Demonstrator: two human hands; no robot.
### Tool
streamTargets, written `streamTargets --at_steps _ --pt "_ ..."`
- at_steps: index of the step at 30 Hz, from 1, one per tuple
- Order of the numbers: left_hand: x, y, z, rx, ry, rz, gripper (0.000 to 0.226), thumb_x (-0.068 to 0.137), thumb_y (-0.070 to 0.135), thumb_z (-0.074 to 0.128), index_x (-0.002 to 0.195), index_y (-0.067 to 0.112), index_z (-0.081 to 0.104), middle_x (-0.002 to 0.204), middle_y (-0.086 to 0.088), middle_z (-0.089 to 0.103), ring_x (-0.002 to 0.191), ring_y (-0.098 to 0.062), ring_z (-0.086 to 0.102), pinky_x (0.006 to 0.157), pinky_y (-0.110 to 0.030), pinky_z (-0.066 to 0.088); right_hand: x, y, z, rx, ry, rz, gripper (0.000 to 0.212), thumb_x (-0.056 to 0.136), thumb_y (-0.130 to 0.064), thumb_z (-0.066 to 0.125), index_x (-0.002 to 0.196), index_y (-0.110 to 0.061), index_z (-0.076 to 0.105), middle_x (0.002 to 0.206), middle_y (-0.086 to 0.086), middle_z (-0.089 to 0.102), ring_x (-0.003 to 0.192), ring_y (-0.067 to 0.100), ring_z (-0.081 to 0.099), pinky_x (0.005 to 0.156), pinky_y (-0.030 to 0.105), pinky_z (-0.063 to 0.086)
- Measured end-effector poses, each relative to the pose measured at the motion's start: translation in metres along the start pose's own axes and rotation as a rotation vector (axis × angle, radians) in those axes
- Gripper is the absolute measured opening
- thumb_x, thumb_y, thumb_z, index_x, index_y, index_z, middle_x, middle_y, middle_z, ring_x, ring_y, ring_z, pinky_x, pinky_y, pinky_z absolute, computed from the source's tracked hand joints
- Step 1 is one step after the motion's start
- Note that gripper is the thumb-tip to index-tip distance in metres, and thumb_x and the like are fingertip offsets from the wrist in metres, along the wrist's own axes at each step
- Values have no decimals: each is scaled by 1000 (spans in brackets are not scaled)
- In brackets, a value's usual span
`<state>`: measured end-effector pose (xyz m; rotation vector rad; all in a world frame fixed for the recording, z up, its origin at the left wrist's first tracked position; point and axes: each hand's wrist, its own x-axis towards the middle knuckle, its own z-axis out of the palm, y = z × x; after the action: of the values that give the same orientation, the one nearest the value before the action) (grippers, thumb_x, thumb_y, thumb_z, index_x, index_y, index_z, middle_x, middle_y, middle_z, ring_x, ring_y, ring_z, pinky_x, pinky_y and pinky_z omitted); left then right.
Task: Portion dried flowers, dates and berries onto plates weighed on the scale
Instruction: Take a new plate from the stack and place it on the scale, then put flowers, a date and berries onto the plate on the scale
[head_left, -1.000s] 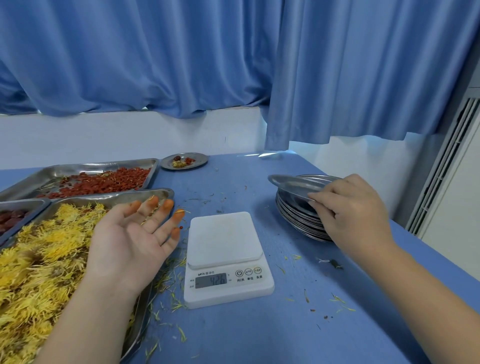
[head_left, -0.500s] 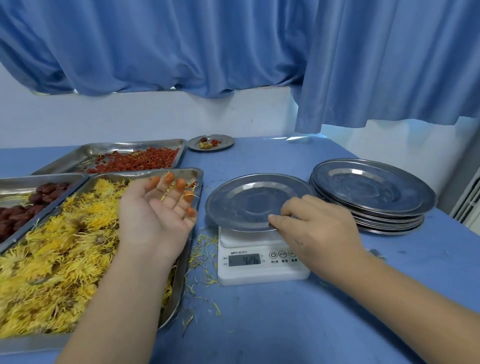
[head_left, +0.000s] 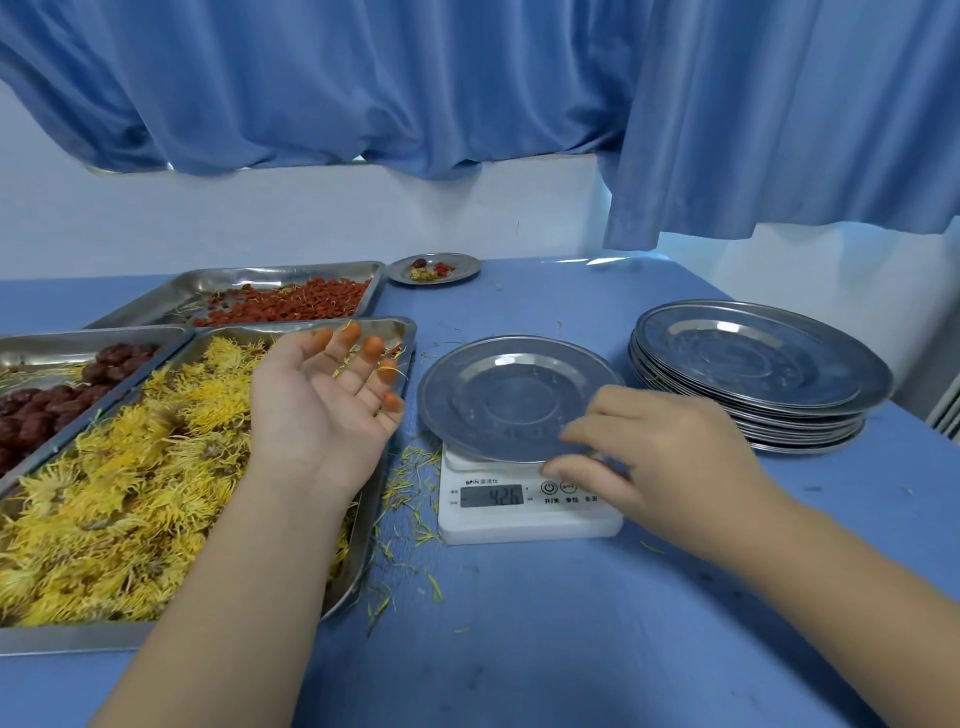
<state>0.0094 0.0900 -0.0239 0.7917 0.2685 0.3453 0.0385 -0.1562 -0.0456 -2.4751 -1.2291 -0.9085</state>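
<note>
An empty steel plate (head_left: 498, 395) lies on the white scale (head_left: 519, 519), whose display reads 42.6. My right hand (head_left: 670, 457) pinches the plate's near right rim, fingers on top and thumb beneath. My left hand (head_left: 317, 415) hovers palm up, holding nothing, over the tray of yellow dried flowers (head_left: 130, 493); its fingertips are stained orange. Red berries (head_left: 291, 306) fill a tray behind, and dark dates (head_left: 47, 400) sit in a tray at the far left.
A stack of empty steel plates (head_left: 753, 364) stands right of the scale. A small filled plate (head_left: 434, 268) sits at the back by the wall. Loose petals litter the blue table (head_left: 519, 649) around the scale. Blue curtains hang behind.
My right hand lifted the top plate off the stack and carried it left onto the scale. My left hand stayed palm up over the flower tray.
</note>
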Motion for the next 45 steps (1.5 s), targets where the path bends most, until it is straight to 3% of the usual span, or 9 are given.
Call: streamTargets --at_steps 4,9,23,27,31,34,36,40,45 --pt "0 0 0 1 6 -1 19 87 30 49 84 17 63 80 -1 64 67 -18 56 64 -29 39 -7 14 -21 85 -398 108 57 77 -78 31 92 -36 68 71 -15 55 66 4 51 63 29 45" --pt "0 0 1 16 -5 -7 20 88 30 48 86 17 63 78 -1 65 66 -18 57 63 -29 39 -12 15 -17 20 -596 184 52 76 -76 44 118 -46 43 77 -13 53 69 0 47 51 20 28" --pt "1 -1 0 28 -40 -23 19 86 31 49 83 18 63 79 0 65 63 -18 57 63 -29 39 -14 8 -15 -37 -653 218 55 73 -78 34 120 -50 42 74 -14 50 70 1 49 49 21 28" --pt "1 -2 0 29 -48 -29 19 86 31 49 83 18 63 79 -1 65 63 -19 57 62 -29 39 -13 -7 -14 -179 -656 180 50 76 -76 43 110 -39 46 72 -10 46 74 15 50 49 27 30" --pt "1 -1 1 28 -53 -30 20 86 31 48 83 18 63 80 -1 64 63 -18 57 63 -29 39 -12 -10 -13 -153 -560 188 55 72 -82 33 97 -36 50 67 -10 48 63 12 45 48 25 27" --pt "1 -2 1 37 -55 -32 20 86 31 48 85 18 63 79 0 65 62 -18 57 63 -29 39 -10 -1 -12 35 -486 297 23 82 -56 46 89 -37 56 58 -15 54 54 3 45 50 23 31" --pt "2 -2 0 38 -56 -32 20 86 32 48 85 18 63 79 0 64 62 -18 57 63 -29 39 -9 3 -13 95 -451 364 8 80 -35 49 80 -35 57 61 -31 55 51 2 45 49 24 30" --pt "1 -1 1 39 -55 -27 20 86 31 48 85 18 63 78 0 64 62 -17 57 62 -29 38 -8 3 -7 87 -351 426 11 78 -25 49 75 -34 53 54 -18 55 56 3 47 49 27 32" --pt "0 -1 2 49 -63 -28 18 86 30 48 83 18 62 76 2 64 62 -16 56 60 -27 37 -7 2 -5 138 -350 442 13 76 -21 51 68 -31 49 62 -36 53 53 4 47 50 28 34"
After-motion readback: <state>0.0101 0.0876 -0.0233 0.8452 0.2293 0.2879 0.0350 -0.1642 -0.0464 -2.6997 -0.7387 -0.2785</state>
